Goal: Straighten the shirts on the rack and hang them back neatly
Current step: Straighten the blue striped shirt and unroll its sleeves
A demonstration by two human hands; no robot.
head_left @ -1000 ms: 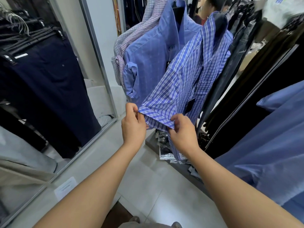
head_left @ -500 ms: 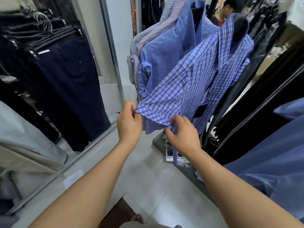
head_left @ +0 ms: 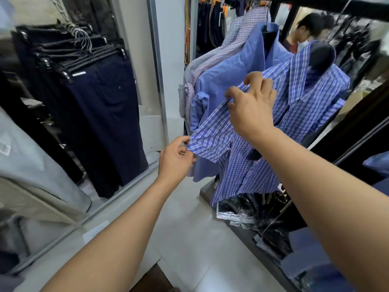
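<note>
A blue-and-white plaid shirt (head_left: 311, 106) hangs on a dark hanger from the black rack bar (head_left: 336, 7), its left sleeve (head_left: 212, 135) pulled out toward me. My left hand (head_left: 176, 159) pinches the sleeve's cuff corner. My right hand (head_left: 252, 104) is raised over the upper sleeve near the shoulder, fingers spread and loosely bent, touching the fabric. Behind it hang a plain blue shirt (head_left: 227, 76) with a rolled sleeve and a pale checked shirt (head_left: 210, 60).
Dark trousers (head_left: 105, 114) on clip hangers hang at the left beside a metal-framed panel (head_left: 156, 81). Plastic-wrapped packages (head_left: 252, 209) lie on the rack's base. Dark garments and a blue one (head_left: 376, 163) crowd the right. A person (head_left: 303, 32) stands behind the rack.
My right hand let go of the cuff and moved up the sleeve toward the shoulder. My left hand kept its pinch on the cuff. My view tilted upward.
</note>
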